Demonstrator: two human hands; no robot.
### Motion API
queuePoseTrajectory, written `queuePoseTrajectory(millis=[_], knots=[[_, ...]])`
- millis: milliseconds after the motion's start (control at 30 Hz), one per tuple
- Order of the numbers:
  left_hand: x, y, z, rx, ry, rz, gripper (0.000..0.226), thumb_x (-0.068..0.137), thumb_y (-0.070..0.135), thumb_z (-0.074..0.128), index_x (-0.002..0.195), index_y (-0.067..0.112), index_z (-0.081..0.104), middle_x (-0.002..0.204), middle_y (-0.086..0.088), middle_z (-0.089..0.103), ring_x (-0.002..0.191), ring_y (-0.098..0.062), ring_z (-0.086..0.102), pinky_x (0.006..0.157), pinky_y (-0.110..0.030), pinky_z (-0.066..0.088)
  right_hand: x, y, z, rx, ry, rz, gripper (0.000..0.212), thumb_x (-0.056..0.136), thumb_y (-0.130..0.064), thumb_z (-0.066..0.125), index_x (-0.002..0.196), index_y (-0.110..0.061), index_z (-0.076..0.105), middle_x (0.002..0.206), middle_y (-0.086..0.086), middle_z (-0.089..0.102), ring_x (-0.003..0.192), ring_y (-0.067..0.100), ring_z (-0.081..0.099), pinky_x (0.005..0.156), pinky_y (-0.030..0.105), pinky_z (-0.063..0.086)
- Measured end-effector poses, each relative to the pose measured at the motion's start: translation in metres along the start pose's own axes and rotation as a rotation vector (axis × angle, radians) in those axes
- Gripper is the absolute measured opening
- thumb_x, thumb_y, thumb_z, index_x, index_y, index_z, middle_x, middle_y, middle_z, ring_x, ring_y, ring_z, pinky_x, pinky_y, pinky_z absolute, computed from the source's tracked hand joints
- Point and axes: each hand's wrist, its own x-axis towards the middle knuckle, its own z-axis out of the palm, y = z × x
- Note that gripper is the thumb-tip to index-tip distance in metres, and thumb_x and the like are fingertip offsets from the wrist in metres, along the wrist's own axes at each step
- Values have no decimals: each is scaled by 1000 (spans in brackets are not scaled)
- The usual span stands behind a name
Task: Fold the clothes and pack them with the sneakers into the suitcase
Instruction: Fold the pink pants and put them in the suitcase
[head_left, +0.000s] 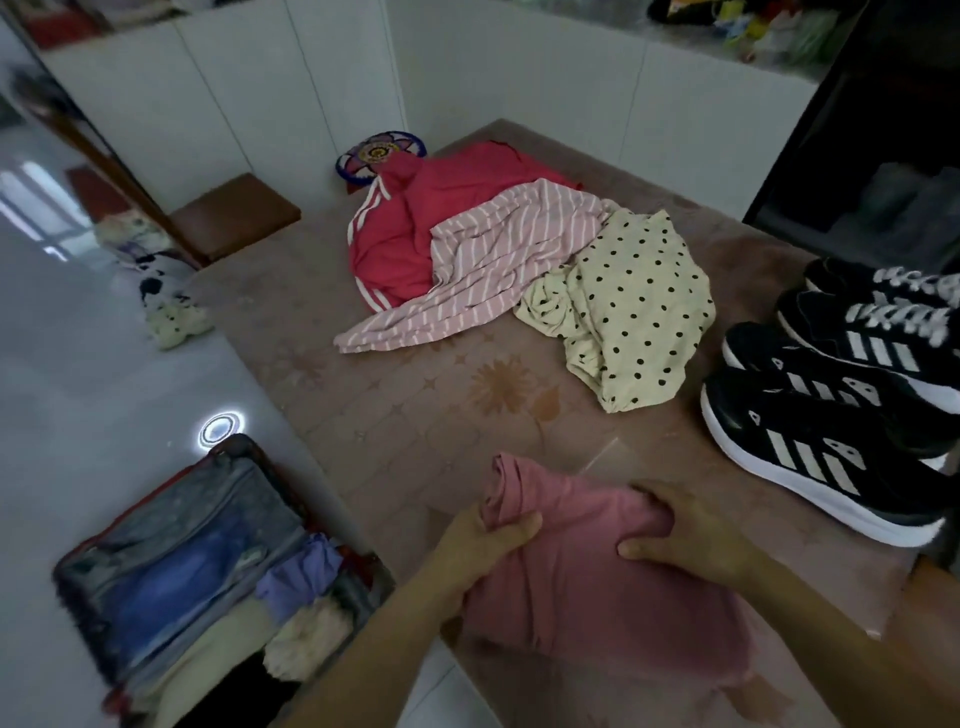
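A dusty-pink garment (587, 577) lies bunched at the near edge of the bed. My left hand (485, 545) grips its left side, and my right hand (680, 535) grips its upper right part. Farther back lie a red jacket with white stripes (400, 228), a pink striped garment (483, 270) and a cream polka-dot garment (628, 306), all unfolded. Black sneakers with white stripes (826, 410) stand in a row on the right. The open suitcase (197, 577) sits on the floor at lower left, holding folded clothes.
The patterned brown bed cover (415, 405) spreads under everything. White cabinets (249, 88) line the back. A brown stool (234, 213) and a round patterned cushion (379, 153) sit beyond the bed. Small soft items (166, 306) lie on the glossy floor at left.
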Motion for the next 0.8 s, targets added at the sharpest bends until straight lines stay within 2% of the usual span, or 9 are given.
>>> queuePoseTrajectory(millis=[133,267,367,433,533,600,667,733,800], knots=[[-21,-27,-22,-62,100,53,35,71,39,80,101,25,70,92,13,71,91,-7,66,83,-20,52,10,-31,11,-60,-108,-22,130,11,-98,48,122,-28,52,114,-8,52,103,9,51,86,22,40],[-47,-56,-72,-227,156,55,73,42,60,86,101,19,72,98,0,73,95,-17,68,88,-32,54,3,-89,48,-34,-114,-82,77,33,-77,74,97,-40,53,107,-10,60,87,-3,53,72,9,39],[-74,-77,-135,-314,202,63,74,40,57,87,102,20,71,103,-2,73,99,-21,68,91,-35,53,9,-133,93,18,-21,-120,114,22,-90,63,118,-28,57,113,-4,59,100,12,57,85,31,49],[-99,-85,-184,-373,245,76,66,49,52,87,104,21,69,105,-2,72,100,-22,67,94,-40,51,13,-168,124,104,19,-136,126,20,-92,63,129,-30,49,122,-5,53,111,13,54,95,38,48],[-128,-107,-263,-435,325,98,52,67,37,83,113,19,65,106,-3,72,101,-22,67,94,-41,51,15,-240,170,183,17,-163,124,30,-81,73,139,-32,37,139,1,45,125,19,46,105,38,39],[-146,-120,-313,-486,353,113,42,75,27,76,114,20,62,103,-1,72,96,-20,68,84,-35,56,15,-280,207,150,-30,-140,117,45,-76,74,143,-27,34,142,6,44,130,26,42,105,38,34],[-157,-139,-359,-527,389,121,32,78,23,70,109,23,62,96,2,73,87,-16,70,70,-27,57,18,-312,247,148,-85,-143,124,37,-83,67,143,-26,34,140,4,45,129,28,42,104,39,35],[-167,-160,-395,-574,426,98,38,73,28,75,109,22,62,96,0,74,87,-17,70,69,-28,57,20,-339,284,239,-190,-99,132,31,-84,67,143,-24,32,138,3,46,121,24,49,100,38,41],[-174,-184,-420,-616,458,68,65,60,41,86,117,18,61,106,-5,72,96,-24,69,82,-39,56,25,-356,315,317,-332,16,117,44,-78,72,140,-21,37,131,4,53,113,23,56,96,42,47]])
